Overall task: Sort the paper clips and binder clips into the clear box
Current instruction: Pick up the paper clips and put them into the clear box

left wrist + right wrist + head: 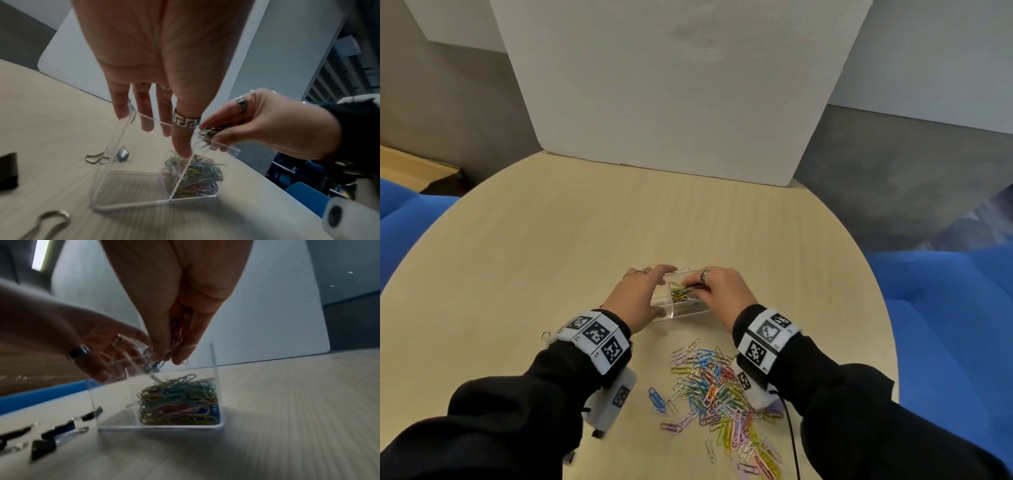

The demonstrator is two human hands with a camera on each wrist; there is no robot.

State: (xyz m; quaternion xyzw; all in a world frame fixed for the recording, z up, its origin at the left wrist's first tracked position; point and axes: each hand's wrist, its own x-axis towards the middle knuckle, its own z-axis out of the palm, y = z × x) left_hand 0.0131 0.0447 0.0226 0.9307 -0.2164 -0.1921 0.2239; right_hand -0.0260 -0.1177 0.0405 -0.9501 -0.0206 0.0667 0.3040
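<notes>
On the round wooden table (551, 257) stands the clear box (681, 313), split by a divider. My left hand (640, 291) spans its left compartment, fingers on the far rim and thumb on the near side, holding it steady. Coloured paper clips (179, 402) fill the right compartment, and the left compartment looks bare. My right hand (719, 287) pinches a bunch of paper clips (209, 130) just above that right compartment. A loose pile of coloured paper clips (715, 387) lies on the table between my wrists.
Black binder clips (47, 433) lie left of the box, mostly hidden under my left wrist in the head view. A white foam board (681, 85) stands at the table's far edge. Blue seats (945, 308) flank the table. A black cable (792, 438) runs by my right wrist.
</notes>
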